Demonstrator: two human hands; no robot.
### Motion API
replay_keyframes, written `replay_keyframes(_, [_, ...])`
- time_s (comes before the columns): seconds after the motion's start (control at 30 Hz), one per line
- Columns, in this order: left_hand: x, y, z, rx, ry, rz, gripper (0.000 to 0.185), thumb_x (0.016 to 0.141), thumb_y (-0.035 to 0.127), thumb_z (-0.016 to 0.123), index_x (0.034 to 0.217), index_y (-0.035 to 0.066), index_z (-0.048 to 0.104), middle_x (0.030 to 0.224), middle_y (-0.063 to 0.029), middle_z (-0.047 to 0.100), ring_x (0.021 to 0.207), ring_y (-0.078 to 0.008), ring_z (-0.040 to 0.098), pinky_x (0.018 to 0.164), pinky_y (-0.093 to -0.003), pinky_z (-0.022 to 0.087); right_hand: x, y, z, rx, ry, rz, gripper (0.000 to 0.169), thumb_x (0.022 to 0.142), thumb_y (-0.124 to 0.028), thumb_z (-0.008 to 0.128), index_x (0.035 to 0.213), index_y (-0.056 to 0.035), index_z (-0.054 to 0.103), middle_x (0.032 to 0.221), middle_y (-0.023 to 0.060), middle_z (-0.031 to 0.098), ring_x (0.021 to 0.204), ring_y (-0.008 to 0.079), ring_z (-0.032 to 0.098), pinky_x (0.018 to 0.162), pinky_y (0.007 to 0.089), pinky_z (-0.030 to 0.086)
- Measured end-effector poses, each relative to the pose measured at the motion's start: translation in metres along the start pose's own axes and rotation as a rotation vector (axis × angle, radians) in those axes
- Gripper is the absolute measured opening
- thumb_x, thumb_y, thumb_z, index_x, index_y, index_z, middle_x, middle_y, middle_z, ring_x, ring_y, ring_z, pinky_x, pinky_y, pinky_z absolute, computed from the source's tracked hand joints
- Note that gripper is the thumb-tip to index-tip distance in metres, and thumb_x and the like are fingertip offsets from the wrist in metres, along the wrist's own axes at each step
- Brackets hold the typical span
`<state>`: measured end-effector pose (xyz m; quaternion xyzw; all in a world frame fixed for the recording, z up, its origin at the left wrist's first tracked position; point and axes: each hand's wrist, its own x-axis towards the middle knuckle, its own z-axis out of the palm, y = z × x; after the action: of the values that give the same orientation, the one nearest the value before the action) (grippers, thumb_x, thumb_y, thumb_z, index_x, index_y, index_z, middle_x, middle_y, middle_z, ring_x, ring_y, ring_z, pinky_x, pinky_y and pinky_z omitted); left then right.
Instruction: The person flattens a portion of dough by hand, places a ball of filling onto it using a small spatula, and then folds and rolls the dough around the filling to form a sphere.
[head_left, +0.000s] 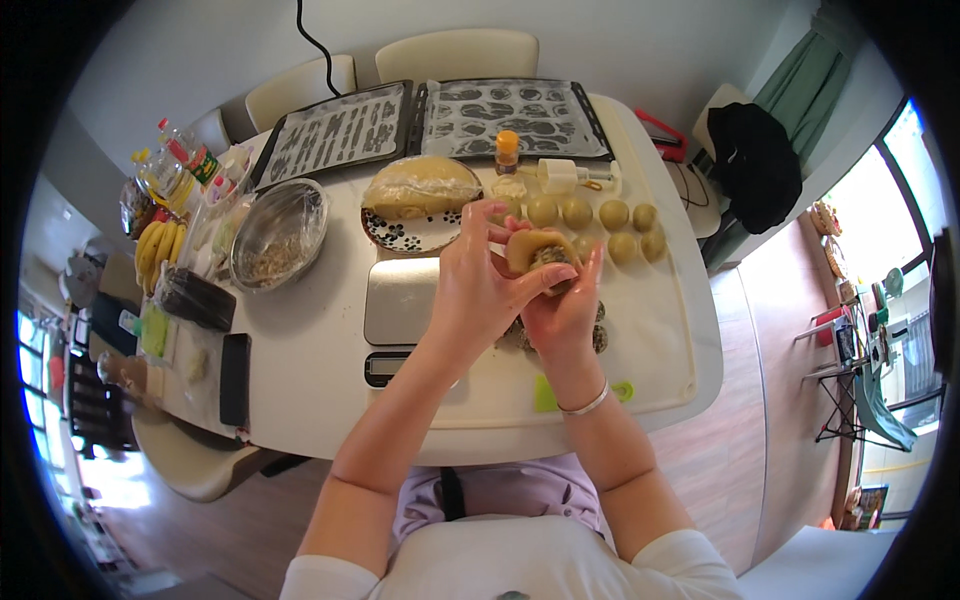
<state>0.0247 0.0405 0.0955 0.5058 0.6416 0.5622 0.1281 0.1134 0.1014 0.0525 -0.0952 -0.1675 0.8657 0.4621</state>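
A round wrapper of yellowish dough (527, 246) with a dark, grainy ball of filling (551, 257) in it is held between my hands above the table. My right hand (564, 311) cups it from below and the right. My left hand (480, 274) grips it from the left, its thumb pressed by the filling. Behind them, two rows of round dough balls (613, 214) sit on a pale mat. More dark filling balls (599, 339) lie partly hidden below my right hand. A large piece of dough (422, 184) under plastic film rests on a patterned plate (405, 234).
Two paper-lined baking trays (517, 112) lie at the back. Nearby are a white plunger mould (559, 176) and an orange-capped bottle (507, 154). To the left stand a steel bowl (279, 236), a kitchen scale (401, 300) and bananas (159, 247). A green-handled tool (546, 394) lies near my right wrist.
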Motion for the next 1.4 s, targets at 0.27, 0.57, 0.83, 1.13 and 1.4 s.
replay_keyframes(0.27, [-0.022, -0.059, 0.022, -0.346, 0.126, -0.197, 0.04, 0.076, 0.027, 0.085, 0.101, -0.002, 0.072, 0.101, -0.0069, 0.068, 0.086, -0.0136, 0.061, 0.07, -0.0263, 0.047, -0.009, 0.023, 0.001, -0.376, -0.158, -0.363, 0.066, 0.103, -0.058, 0.021, 0.141, -0.0056, 0.037, 0.148, 0.0155, 0.04, 0.135, 0.0258, 0.041, 0.113, 0.0394, 0.033])
replay_keyframes(0.57, [-0.027, -0.014, 0.0, -0.906, 0.021, -0.28, 0.044, 0.085, 0.002, 0.075, 0.125, -0.005, 0.058, 0.112, -0.0081, 0.068, 0.105, -0.0131, 0.064, 0.092, -0.0277, 0.053, -0.012, 0.017, 0.007, -0.471, -0.388, -0.433, 0.081, 0.096, -0.07, 0.026, 0.147, -0.0063, 0.029, 0.156, 0.0173, 0.031, 0.141, 0.0281, 0.035, 0.115, 0.0403, 0.029])
replay_keyframes(0.83, [-0.022, -0.026, -0.007, -0.83, -0.18, -0.332, 0.068, 0.069, 0.008, 0.09, 0.121, 0.005, 0.046, 0.105, -0.011, 0.068, 0.098, -0.0159, 0.067, 0.089, -0.031, 0.053, -0.008, 0.001, 0.005, -0.356, -0.199, -0.015, 0.102, 0.092, -0.078, 0.011, 0.122, 0.0066, 0.059, 0.13, 0.0206, 0.058, 0.115, 0.0284, 0.06, 0.103, 0.0398, 0.046])
replay_keyframes(1.13, [-0.02, -0.035, -0.021, -0.862, -0.245, -0.436, 0.061, 0.067, 0.007, 0.09, 0.115, 0.001, 0.052, 0.104, -0.0106, 0.068, 0.094, -0.0151, 0.067, 0.081, -0.0292, 0.058, -0.006, 0.005, -0.014, -0.98, -0.31, -0.283, 0.101, 0.091, -0.078, 0.01, 0.117, 0.0061, 0.059, 0.126, 0.018, 0.06, 0.112, 0.0242, 0.061, 0.096, 0.0372, 0.049])
replay_keyframes(1.4, [-0.024, -0.032, -0.023, -0.879, -0.258, -0.48, 0.045, 0.075, 0.008, 0.084, 0.113, -0.004, 0.064, 0.104, -0.0099, 0.069, 0.088, -0.0143, 0.069, 0.076, -0.0289, 0.06, -0.017, 0.013, 0.003, -0.637, -0.207, -0.192, 0.095, 0.094, -0.075, 0.012, 0.114, 0.0043, 0.06, 0.119, 0.0192, 0.063, 0.109, 0.0253, 0.061, 0.095, 0.0353, 0.049])
